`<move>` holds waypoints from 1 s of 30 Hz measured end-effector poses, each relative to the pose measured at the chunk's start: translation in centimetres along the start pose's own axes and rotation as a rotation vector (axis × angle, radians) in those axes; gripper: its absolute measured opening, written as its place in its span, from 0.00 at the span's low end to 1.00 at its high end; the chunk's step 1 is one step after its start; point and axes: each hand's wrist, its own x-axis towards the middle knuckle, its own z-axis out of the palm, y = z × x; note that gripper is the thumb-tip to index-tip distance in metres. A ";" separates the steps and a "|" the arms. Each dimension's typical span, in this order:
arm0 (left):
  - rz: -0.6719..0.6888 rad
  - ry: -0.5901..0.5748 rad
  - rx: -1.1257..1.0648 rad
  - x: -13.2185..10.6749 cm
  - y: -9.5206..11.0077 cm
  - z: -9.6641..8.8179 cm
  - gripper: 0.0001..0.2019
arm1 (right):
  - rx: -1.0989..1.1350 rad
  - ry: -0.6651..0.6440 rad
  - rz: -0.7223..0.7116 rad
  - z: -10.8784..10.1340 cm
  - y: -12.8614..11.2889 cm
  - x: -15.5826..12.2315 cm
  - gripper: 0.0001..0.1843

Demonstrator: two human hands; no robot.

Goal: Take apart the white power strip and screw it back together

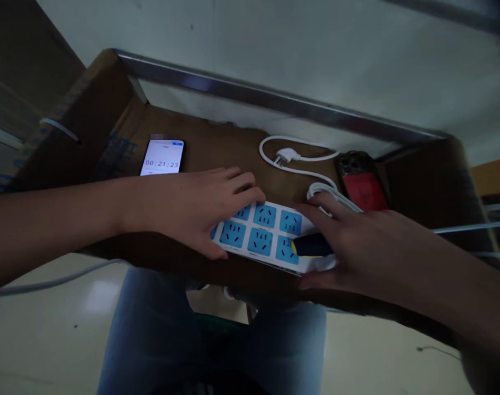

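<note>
A white power strip (260, 241) with blue socket faces lies across the front of a cardboard box. My left hand (192, 206) is closed round its left end, thumb on the near edge and fingers over the far edge. At the other end, my right hand (348, 241) grips the strip with thumb and fingers on opposite edges. A dark screwdriver handle (313, 246) with a yellow end sticks out from under that palm, over the sockets; its shaft is hidden. The strip's white cord (322, 189) is looped beyond my right hand, and its plug (288, 156) rests on the cardboard.
A phone (163, 157) showing a timer lies at the box's left, partly behind my left forearm. Another phone (363, 184) with a red back lies at the right. A metal rail (274, 107) runs along the far side of the box (221, 140). My legs (151, 329) are below.
</note>
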 end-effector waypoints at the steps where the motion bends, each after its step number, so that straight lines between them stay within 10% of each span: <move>1: -0.007 -0.008 -0.006 0.0 -0.1 0.0 0.42 | 0.003 -0.002 -0.001 0.0 -0.1 0.1 0.50; 30: -0.064 -0.107 0.003 -0.2 -0.6 -1.2 0.42 | 0.303 -0.212 0.034 0.5 2.2 -0.3 0.49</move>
